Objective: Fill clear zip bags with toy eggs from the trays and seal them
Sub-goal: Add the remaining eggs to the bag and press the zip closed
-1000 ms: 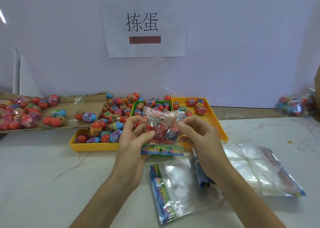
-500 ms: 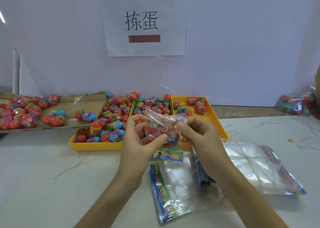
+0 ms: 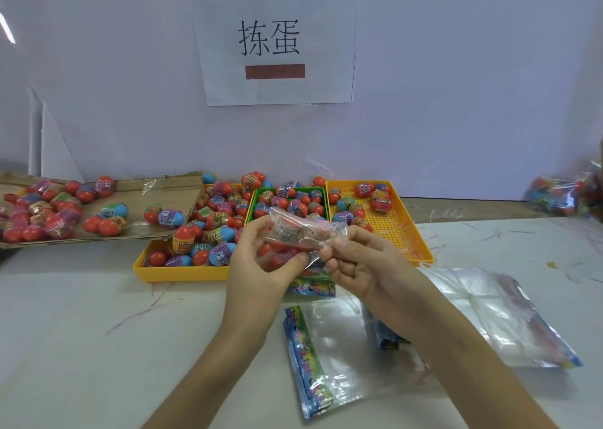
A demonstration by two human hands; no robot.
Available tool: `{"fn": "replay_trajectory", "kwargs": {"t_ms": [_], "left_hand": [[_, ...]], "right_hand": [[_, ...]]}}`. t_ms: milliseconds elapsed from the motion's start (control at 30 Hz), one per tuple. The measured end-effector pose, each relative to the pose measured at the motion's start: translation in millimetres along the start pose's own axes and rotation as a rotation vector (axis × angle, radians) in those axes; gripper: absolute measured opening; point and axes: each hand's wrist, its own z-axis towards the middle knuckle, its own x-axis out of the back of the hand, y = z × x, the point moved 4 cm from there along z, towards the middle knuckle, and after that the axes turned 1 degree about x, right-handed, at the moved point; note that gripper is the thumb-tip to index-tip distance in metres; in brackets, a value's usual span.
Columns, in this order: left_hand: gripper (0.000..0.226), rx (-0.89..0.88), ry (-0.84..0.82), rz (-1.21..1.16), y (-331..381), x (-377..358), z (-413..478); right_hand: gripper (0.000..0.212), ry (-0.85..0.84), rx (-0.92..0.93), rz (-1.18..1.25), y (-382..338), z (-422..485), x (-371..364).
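Note:
Both hands hold a clear zip bag (image 3: pixel 301 231) filled with red toy eggs, just above the table in front of the trays. My left hand (image 3: pixel 261 265) grips its left side with the thumb pressed against the eggs. My right hand (image 3: pixel 359 262) pinches the bag's right end between thumb and fingers. The bag's colourful printed strip (image 3: pixel 311 288) hangs below the hands. Behind stand a yellow tray (image 3: pixel 182 270) heaped with eggs, a green tray (image 3: pixel 287 190) with several eggs, and a yellow perforated tray (image 3: pixel 408 233) holding a few.
Empty clear zip bags lie on the white table: one (image 3: pixel 329 353) right below my hands, a stack (image 3: pixel 502 317) to the right. A flattened cardboard sheet (image 3: pixel 137 194) with loose eggs lies at the left. Filled bags (image 3: pixel 564 194) sit at the far right by the wall.
The bag has been turned and squeezed flatter between my hands. Its printed strip has dropped lower and is now partly hidden behind my right hand. The hands have drawn closer together.

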Motion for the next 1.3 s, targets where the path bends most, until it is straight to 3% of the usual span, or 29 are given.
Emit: {"fn": "replay_trajectory", "kwargs": {"t_ms": [167, 267, 433, 500, 567, 633, 700, 833, 967, 1133, 1233, 1300], "left_hand": [[0.032, 0.072, -0.075, -0.03, -4, -4, -1], [0.032, 0.059, -0.075, -0.026, -2, -5, -1], [0.039, -0.01, -0.077, -0.003, 3, -4, -1], [0.036, -0.016, -0.091, 0.009, 3, -4, 0], [0.032, 0.006, -0.115, -0.03, 3, -5, 0], [0.035, 0.039, -0.122, -0.082, 3, -6, -1], [0.035, 0.071, -0.091, -0.098, 1, -5, 0], [0.019, 0.13, -0.05, -0.113, -5, -1, 2], [0.011, 0.185, -0.101, -0.095, -6, -3, 0], [0.014, 0.235, -0.21, -0.039, -6, -10, -3], [0.013, 0.256, -0.249, -0.057, -4, -12, -3], [0.026, 0.283, -0.282, -0.074, -3, -13, -5]], "right_hand": [[0.032, -0.073, -0.078, 0.168, 1, -2, -6], [0.026, -0.101, -0.123, 0.279, 1, -4, -7], [0.072, -0.127, -0.181, 0.476, 5, -4, -9], [0.072, -0.088, -0.156, 0.366, 4, -3, -7], [0.058, -0.019, -0.088, 0.213, 4, -1, -5], [0.047, 0.093, 0.019, 0.107, 1, 0, -3], [0.051, 0.2, 0.177, -0.053, -5, 0, 0], [0.07, 0.202, 0.543, -0.698, -9, -5, -6], [0.061, 0.333, 0.891, -1.21, -7, -12, -12], [0.026, 0.397, 1.016, -1.395, -14, -15, -10], [0.011, 0.299, 1.02, -1.392, -14, -15, -10], [0.008, 0.244, 0.999, -1.329, -15, -15, -10]]}}
